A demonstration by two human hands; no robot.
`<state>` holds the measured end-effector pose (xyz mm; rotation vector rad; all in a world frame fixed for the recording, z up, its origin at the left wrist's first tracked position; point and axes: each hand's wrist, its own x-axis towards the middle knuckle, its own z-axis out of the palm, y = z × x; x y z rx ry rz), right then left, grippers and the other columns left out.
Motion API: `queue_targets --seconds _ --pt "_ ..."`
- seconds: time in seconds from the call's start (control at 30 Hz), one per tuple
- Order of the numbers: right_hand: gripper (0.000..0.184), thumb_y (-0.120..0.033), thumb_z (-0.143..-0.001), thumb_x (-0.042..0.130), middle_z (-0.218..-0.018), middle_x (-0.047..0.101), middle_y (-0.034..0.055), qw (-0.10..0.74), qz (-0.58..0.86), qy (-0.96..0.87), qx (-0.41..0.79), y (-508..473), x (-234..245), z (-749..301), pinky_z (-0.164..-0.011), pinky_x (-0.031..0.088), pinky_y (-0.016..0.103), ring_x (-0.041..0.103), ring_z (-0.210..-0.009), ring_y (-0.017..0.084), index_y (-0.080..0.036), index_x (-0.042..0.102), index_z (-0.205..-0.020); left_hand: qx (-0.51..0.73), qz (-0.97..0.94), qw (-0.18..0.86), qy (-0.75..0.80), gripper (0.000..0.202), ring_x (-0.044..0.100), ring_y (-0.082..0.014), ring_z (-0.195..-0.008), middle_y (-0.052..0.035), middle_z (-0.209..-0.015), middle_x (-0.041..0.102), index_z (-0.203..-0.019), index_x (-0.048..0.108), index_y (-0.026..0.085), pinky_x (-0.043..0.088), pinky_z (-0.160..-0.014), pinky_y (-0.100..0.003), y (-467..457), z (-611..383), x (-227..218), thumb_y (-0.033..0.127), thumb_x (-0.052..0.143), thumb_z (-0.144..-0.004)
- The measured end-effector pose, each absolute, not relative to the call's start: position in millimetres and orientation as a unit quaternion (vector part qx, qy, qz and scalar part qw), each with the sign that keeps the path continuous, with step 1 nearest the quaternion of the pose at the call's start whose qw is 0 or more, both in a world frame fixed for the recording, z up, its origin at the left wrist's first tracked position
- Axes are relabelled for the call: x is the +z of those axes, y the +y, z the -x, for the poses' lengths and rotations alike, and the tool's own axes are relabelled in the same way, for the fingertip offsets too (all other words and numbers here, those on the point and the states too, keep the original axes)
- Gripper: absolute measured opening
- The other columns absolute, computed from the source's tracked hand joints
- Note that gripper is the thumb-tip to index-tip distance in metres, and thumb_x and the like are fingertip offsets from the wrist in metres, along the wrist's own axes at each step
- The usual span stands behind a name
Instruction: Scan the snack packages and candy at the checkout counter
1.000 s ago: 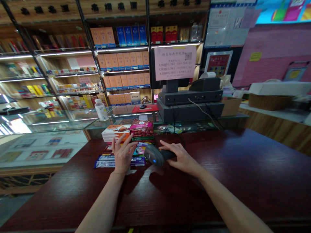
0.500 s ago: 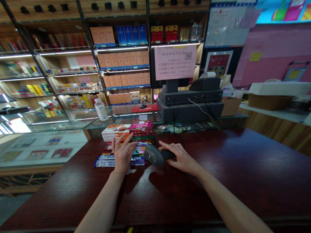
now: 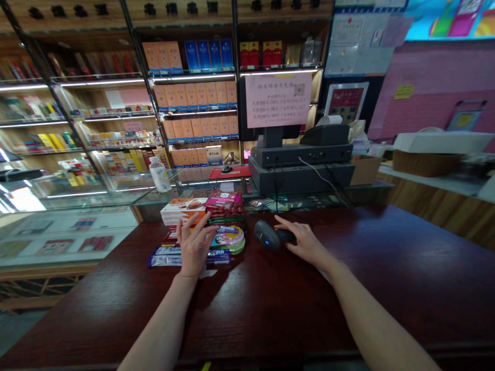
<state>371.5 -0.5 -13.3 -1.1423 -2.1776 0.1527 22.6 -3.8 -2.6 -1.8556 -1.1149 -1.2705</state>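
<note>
My left hand (image 3: 194, 245) hangs open, fingers spread, just over a row of purple-wrapped snack bars (image 3: 189, 260) and close to a stack of orange boxes (image 3: 183, 212). A pile of red snack packets (image 3: 224, 202) sits on those boxes' right. My right hand (image 3: 303, 243) lies around the handle of a black handheld barcode scanner (image 3: 268, 235), whose head points left. A round pastel packet (image 3: 232, 239) lies just left of the scanner. All of this sits on a dark red wooden counter (image 3: 309, 309).
Behind the counter stands a glass display case (image 3: 73, 232), topped by a water bottle (image 3: 160, 174) and a black till unit (image 3: 300, 176) with a receipt printer (image 3: 325, 135). Shelves of boxed goods (image 3: 197, 98) fill the back wall. A woven basket (image 3: 425, 163) stands far right.
My right hand has slid away and to the right with the scanner, uncovering the round pastel packet. My left hand has barely moved.
</note>
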Motion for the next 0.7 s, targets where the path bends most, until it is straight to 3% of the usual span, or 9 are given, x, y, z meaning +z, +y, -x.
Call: queue_targets --seconds 0.17,0.53,0.7 --pt "0.085 -0.009 -0.075 0.050 -0.132 0.066 0.0038 0.292 0.471 -0.830 0.061 12.7 -31.1 -387.2 -0.103 0.034 0.046 0.059 -0.114 0.025 -0.032 0.031 -0.154 -0.484 0.709 0.304 -0.413 0.011 0.052 -0.0263 -0.130 -0.0003 -0.130 0.068 -0.097 0.072 0.030 0.023 -0.117 -0.058 -5.0 -21.4 -3.3 0.026 0.065 -0.090" --pt "0.079 -0.014 -0.074 0.051 -0.132 0.066 0.0030 0.289 0.523 -0.800 0.056 25.9 -40.3 -390.4 -0.106 0.033 0.051 0.059 -0.114 0.026 -0.030 0.039 -0.150 -0.492 0.710 0.300 -0.406 0.011 0.053 -0.0258 -0.129 -0.0012 -0.129 0.068 -0.098 0.072 0.030 0.022 -0.118 -0.057 -4.5 -20.5 -3.0 0.027 0.063 -0.091" --pt "0.083 -0.015 -0.072 0.050 -0.134 0.065 0.0021 0.280 0.527 -0.800 0.057 25.0 -41.1 -390.8 -0.116 0.021 0.058 0.056 -0.121 0.025 -0.031 0.035 -0.152 -0.492 0.711 0.301 -0.402 0.011 0.052 -0.0255 -0.129 -0.0008 -0.129 0.068 -0.098 0.072 0.030 0.022 -0.118 -0.056 -4.1 -20.4 -3.5 0.026 0.065 -0.090"
